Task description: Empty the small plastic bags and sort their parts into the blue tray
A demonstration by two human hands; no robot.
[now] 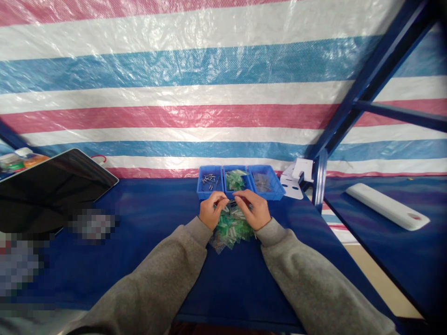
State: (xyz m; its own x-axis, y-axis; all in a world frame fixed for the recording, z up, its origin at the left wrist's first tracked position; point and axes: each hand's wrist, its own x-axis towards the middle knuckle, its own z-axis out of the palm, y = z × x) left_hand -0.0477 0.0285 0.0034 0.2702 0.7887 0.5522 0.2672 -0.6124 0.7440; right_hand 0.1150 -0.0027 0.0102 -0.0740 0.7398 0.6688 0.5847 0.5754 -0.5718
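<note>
My left hand (211, 209) and my right hand (254, 209) come together over a pile of small green and clear plastic packets (232, 228) on the blue table. Thumb and fingers are pinched on each hand. A thin, small thing seems to lie between the fingertips, but I cannot make out what it is. Just beyond my hands stand three joined blue bins. Small dark metal pins (210, 180) lie in the left bin (199, 188), green packets (235, 179) in the middle one, and clear little bags (262, 182) in the right bin (279, 190).
A dark-screened tablet or monitor (59, 190) leans at the left, with bottles (26, 157) behind it. White cut card (295, 179) stands right of the bins, beside a blue metal post (319, 181). A long white object (387, 206) rests on another blue surface. Striped sheeting (174, 116) hangs behind.
</note>
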